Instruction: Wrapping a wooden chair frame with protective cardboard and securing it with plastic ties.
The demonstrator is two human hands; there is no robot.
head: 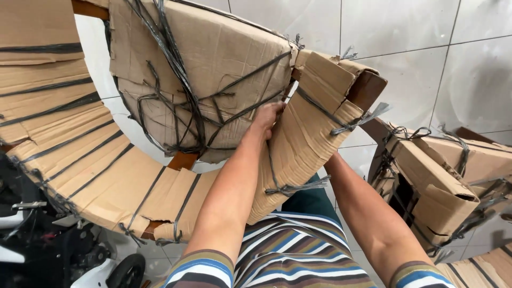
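A large curved wooden piece wrapped in brown cardboard [213, 58] and tied with black plastic straps is held up in front of me. My left hand [268, 118] presses against the cardboard where the flat wrapped panel meets a rounded wrapped arm [309, 128]. My right forearm [362, 213] reaches up behind that arm; the right hand itself is hidden behind the cardboard. Dark wood shows at the arm's open end [368, 88].
A second cardboard-wrapped piece [432, 181] stands on the white tiled floor [416, 64] at the right. A wide wrapped curved section [80, 165] fills the left. A black and white wheeled object [64, 250] sits at the lower left.
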